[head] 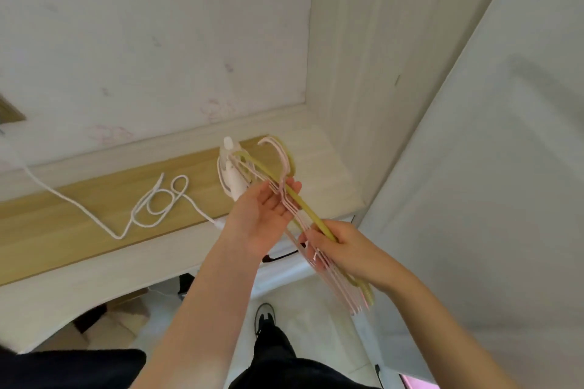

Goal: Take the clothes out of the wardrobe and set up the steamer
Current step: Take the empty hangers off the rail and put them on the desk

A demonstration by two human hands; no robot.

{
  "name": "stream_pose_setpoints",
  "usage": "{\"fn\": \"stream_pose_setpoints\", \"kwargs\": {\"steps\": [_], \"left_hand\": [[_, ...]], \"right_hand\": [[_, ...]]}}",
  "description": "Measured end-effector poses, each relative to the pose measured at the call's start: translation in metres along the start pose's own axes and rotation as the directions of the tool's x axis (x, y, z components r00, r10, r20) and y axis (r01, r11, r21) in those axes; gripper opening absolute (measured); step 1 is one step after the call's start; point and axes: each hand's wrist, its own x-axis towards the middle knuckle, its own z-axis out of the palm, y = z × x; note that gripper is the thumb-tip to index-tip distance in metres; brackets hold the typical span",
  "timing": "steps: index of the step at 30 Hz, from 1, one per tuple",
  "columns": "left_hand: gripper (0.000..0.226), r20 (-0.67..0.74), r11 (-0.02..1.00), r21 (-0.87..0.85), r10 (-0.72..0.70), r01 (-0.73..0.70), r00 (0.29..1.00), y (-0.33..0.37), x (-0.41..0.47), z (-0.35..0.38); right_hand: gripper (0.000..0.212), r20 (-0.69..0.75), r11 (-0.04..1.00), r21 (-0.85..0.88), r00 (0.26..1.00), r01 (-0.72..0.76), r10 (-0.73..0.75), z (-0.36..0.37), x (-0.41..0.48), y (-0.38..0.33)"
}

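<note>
A bundle of empty hangers [308,210], several pink ones and one yellow-green, is held between both hands above the desk's right end. My right hand [346,248] is closed around the bundle's lower part. My left hand [264,215] lies palm-up against the hangers near their necks, fingers spread. The hooks point away from me toward the wall. Behind the hooks a white handheld steamer [232,175] stands on the desk, partly hidden by my left hand. Its white cord [158,202] lies looped on the wooden top and runs off to the left. No clothes are in view.
The wooden desk [79,221] with a pale rim runs along a white wall. A pale wardrobe side [363,73] rises on the right, with a white panel [505,167] nearer me. Below are cardboard boxes [104,322], pale floor and my shoe [264,314].
</note>
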Motion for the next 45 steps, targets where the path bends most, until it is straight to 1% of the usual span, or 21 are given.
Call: {"fn": "stream_pose_setpoints", "kwargs": {"steps": [3,5,7,9,11,14,18,21,23,24,25,27,28,29,30,32,34,36,38,41,45], "left_hand": [[0.024,0.022,0.998,0.054,-0.045,0.043,0.999,0.023,0.029,0.013],[0.023,0.032,0.993,0.102,-0.060,0.056,0.998,0.034,0.046,0.020],[0.022,0.065,0.985,0.141,-0.105,0.095,0.992,0.043,0.059,0.027],[0.021,0.089,0.968,0.199,-0.176,0.155,0.980,0.050,0.071,0.032],[0.020,0.087,0.944,0.255,-0.237,0.208,0.968,0.055,0.083,0.035],[0.019,0.071,0.920,0.297,-0.289,0.257,0.955,0.062,0.100,0.037],[0.021,0.077,0.910,0.309,-0.313,0.275,0.947,0.071,0.118,0.039],[0.022,0.091,0.900,0.338,-0.322,0.275,0.942,0.079,0.131,0.042],[0.022,0.081,0.886,0.390,-0.305,0.251,0.949,0.085,0.140,0.045],[0.019,0.072,0.871,0.444,-0.270,0.211,0.960,0.088,0.144,0.046],[0.016,0.060,0.845,0.515,-0.205,0.146,0.977,0.092,0.149,0.047],[0.013,0.058,0.780,0.626,-0.033,-0.011,0.998,0.104,0.154,0.048],[0.012,0.069,0.761,0.644,0.035,-0.071,0.997,0.112,0.155,0.048],[0.013,0.090,0.759,0.642,0.072,-0.113,0.993,0.120,0.157,0.049],[0.017,0.121,0.772,0.622,0.074,-0.134,0.990,0.127,0.158,0.051],[0.024,0.171,0.806,0.580,0.021,-0.118,0.985,0.138,0.161,0.057],[0.028,0.185,0.827,0.558,-0.039,-0.072,0.982,0.143,0.164,0.065],[0.028,0.195,0.840,0.541,-0.083,-0.036,0.977,0.143,0.168,0.070],[0.024,0.187,0.845,0.534,-0.098,-0.018,0.978,0.142,0.174,0.073],[0.016,0.144,0.837,0.547,-0.073,-0.018,0.987,0.138,0.182,0.073],[0.010,0.081,0.796,0.602,0.019,-0.064,0.997,0.130,0.196,0.063]], "right_hand": [[0.034,-0.009,0.996,0.065,0.998,-0.064,0.064,-0.011,0.024,-0.016],[0.033,-0.014,0.990,0.118,0.996,-0.083,0.085,-0.018,0.039,-0.029],[0.029,-0.021,0.981,0.168,0.994,-0.103,0.108,-0.025,0.052,-0.039],[0.026,-0.023,0.955,0.264,0.989,-0.135,0.146,-0.030,0.065,-0.044],[0.024,0.007,0.907,0.380,0.981,-0.184,0.195,-0.034,0.076,-0.045],[0.023,0.008,0.869,0.437,0.967,-0.233,0.256,-0.036,0.089,-0.046],[0.017,-0.053,0.815,0.537,0.956,-0.216,0.288,-0.031,0.106,-0.042],[0.015,-0.080,0.807,0.557,0.954,-0.196,0.287,-0.033,0.119,-0.041],[0.015,-0.086,0.814,0.549,0.956,-0.190,0.281,-0.036,0.128,-0.041],[0.015,-0.089,0.820,0.541,0.956,-0.188,0.278,-0.039,0.133,-0.040],[0.015,-0.095,0.828,0.528,0.955,-0.190,0.280,-0.042,0.138,-0.040],[0.015,-0.117,0.848,0.491,0.950,-0.199,0.290,-0.049,0.148,-0.039],[0.015,-0.127,0.857,0.472,0.946,-0.206,0.297,-0.053,0.152,-0.038],[0.015,-0.139,0.867,0.451,0.942,-0.214,0.305,-0.057,0.157,-0.038],[0.015,-0.151,0.878,0.423,0.938,-0.225,0.313,-0.060,0.162,-0.037],[0.015,-0.176,0.904,0.356,0.933,-0.238,0.314,-0.066,0.172,-0.036],[0.015,-0.201,0.926,0.294,0.932,-0.236,0.301,-0.070,0.183,-0.034],[0.016,-0.220,0.940,0.245,0.930,-0.239,0.294,-0.075,0.192,-0.030],[0.017,-0.233,0.947,0.205,0.928,-0.246,0.292,-0.078,0.201,-0.025],[0.019,-0.268,0.956,0.132,0.919,-0.261,0.288,-0.082,0.214,-0.014],[0.020,-0.368,0.962,-0.039,0.899,-0.269,0.237,-0.084,0.234,0.006]]}}
